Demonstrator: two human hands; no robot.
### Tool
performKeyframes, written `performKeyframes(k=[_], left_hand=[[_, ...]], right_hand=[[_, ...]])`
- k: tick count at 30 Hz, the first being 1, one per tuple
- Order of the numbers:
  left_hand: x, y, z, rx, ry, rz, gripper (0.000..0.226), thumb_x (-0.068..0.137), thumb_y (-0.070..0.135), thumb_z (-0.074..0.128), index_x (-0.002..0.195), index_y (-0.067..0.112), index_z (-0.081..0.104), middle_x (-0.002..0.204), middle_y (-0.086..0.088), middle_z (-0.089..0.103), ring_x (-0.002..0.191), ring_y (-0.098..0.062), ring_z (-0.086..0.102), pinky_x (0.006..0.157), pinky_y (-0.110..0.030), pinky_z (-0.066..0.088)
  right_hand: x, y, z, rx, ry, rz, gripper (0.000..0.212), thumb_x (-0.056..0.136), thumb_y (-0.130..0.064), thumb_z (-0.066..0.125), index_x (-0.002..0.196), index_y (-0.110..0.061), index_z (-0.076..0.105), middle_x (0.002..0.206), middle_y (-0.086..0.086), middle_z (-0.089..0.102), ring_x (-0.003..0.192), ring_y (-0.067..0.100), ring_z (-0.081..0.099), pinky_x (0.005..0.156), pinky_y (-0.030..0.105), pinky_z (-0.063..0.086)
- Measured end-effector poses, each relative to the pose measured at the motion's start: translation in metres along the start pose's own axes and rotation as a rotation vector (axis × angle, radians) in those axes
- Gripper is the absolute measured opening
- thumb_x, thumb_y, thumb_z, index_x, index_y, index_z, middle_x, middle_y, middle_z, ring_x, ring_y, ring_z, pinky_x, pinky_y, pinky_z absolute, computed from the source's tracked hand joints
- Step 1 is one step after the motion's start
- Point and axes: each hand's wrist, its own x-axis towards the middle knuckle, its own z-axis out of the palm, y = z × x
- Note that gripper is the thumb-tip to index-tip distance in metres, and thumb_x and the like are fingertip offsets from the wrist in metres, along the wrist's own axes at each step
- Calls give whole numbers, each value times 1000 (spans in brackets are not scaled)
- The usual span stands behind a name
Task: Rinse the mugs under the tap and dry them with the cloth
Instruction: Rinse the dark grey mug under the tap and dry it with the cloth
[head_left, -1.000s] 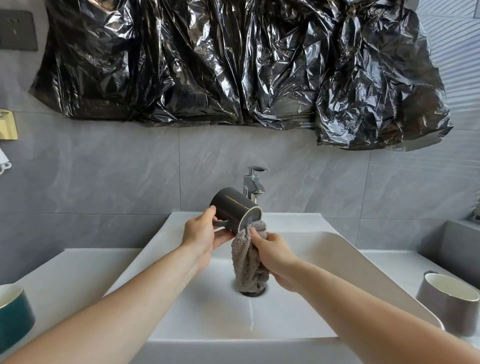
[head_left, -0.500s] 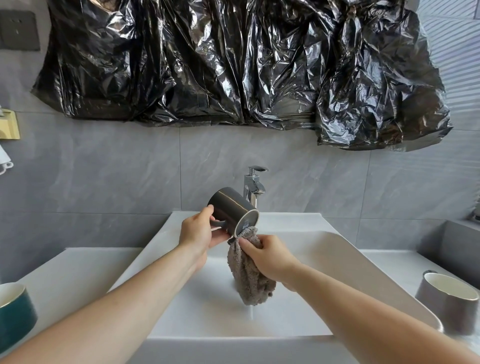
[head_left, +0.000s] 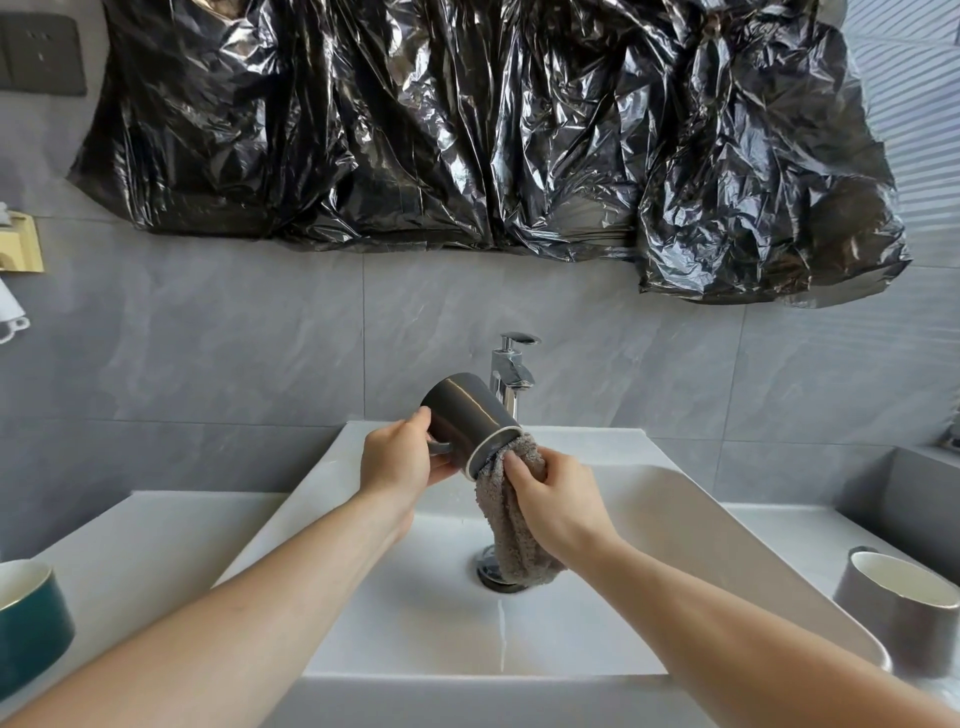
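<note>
Pushing fluffy grey cloth (head_left: 511, 512), pinched by right hand (head_left: 558, 501), deeper into tilted dark grey mug (head_left: 467, 418), left hand (head_left: 397, 460) gripping its handle — drying progressing above white basin (head_left: 691, 512).

A person's left hand (head_left: 397, 460) grips a dark grey mug (head_left: 467, 418) by its handle side, tilted with the mouth facing down toward five o'clock, above a white sink (head_left: 727, 561). The right hand (head_left: 558, 499) holds a grey-brown cloth (head_left: 511, 540), its upper end pushed into the mug's mouth and its lower end hanging over the chrome drain (head_left: 491, 574). A chrome tap (head_left: 511, 371) stands just behind the mug at twelve o'clock. On the white bench (head_left: 130, 545), a dark green mug (head_left: 31, 623) sits at eight o'clock and a grey mug (head_left: 901, 613) at four o'clock. Crumpled black plastic sheeting (head_left: 493, 119) covers the grey tiled wall (head_left: 234, 338) above
</note>
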Motion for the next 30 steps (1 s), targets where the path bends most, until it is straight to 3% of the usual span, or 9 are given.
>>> performKeyframes(k=[2,6,8,12,16,20,23,26,30], left_hand=[[2,-1,-2,-7,19,4,34,103,23,58,72,10,55,70,-14,75,64,-28,78,52,-31,61],[5,-5,-4,76,45,0,25,102,27,58,86,9,67,90,-19,77,76,-33,79,65,-42,66],[5,-6,-5,95,34,6,29,102,27,58,81,9,66,92,-22,76,79,-34,79,70,-44,67],[2,-4,-3,125,15,90,46,104,25,55,61,10,50,80,-21,69,86,-38,74,75,-47,66],[-5,1,-1,217,31,199,50,104,28,56,57,12,50,65,-6,59,74,-30,62,85,-55,62],[-16,8,-2,301,-79,279,45,87,40,56,48,20,47,57,-1,49,70,-24,48,76,-46,44],[-17,5,-1,291,-212,268,49,92,29,57,46,23,44,61,-6,45,71,-22,41,76,-41,32],[-15,0,-2,335,-285,234,50,103,12,51,54,16,43,62,-6,49,70,-21,43,75,-36,33],[-14,0,-4,446,-293,216,45,103,7,48,58,11,46,64,-5,55,66,-15,48,62,-19,38]], right_hand=[[-3,-4,-1,-27,36,-53,35,96,-49,59,77,-20,66,73,-5,70,78,21,66,69,33,50],[-6,-9,-5,-9,112,-147,28,94,-48,60,82,-23,66,71,-6,70,77,18,66,70,37,54],[-7,-11,-7,17,126,-175,23,93,-47,60,82,-28,66,70,-9,70,74,13,65,68,35,53],[-9,-12,-12,90,132,-176,18,91,-48,58,81,-34,66,69,-14,70,69,5,63,63,28,50],[-8,-13,-14,80,198,-258,19,92,-51,55,91,-34,65,73,-13,69,73,7,63,65,23,50],[-4,-11,-8,167,145,-223,17,98,-47,53,100,-36,66,88,-11,72,89,5,66,81,26,51],[2,-2,-7,385,-14,24,25,105,-47,51,109,-31,71,101,-10,78,101,9,71,98,37,54],[5,6,-10,509,-131,175,29,108,-44,49,116,-28,71,112,-3,78,111,16,71,109,46,51],[5,9,-10,495,-118,141,24,108,-39,49,121,-30,67,115,0,77,114,21,70,110,51,50]])
